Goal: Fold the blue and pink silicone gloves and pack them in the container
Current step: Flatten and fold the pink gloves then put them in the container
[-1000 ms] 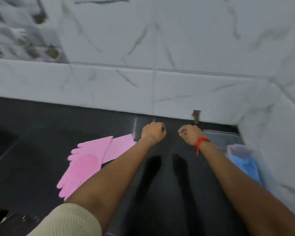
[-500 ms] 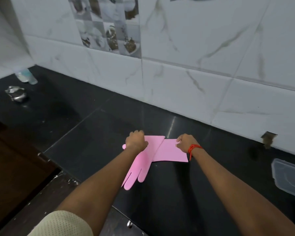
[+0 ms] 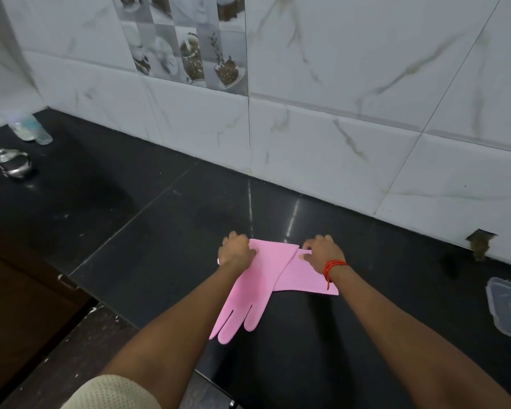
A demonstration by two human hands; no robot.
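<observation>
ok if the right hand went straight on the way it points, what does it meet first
Beyond the pink gloves under it, the right hand faces bare black countertop, then likely the white tiled wall; depth is unclear.

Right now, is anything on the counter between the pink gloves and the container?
Nothing visible stands in the way: only black counter lies between the pink gloves and the clear container at the right edge.
</observation>
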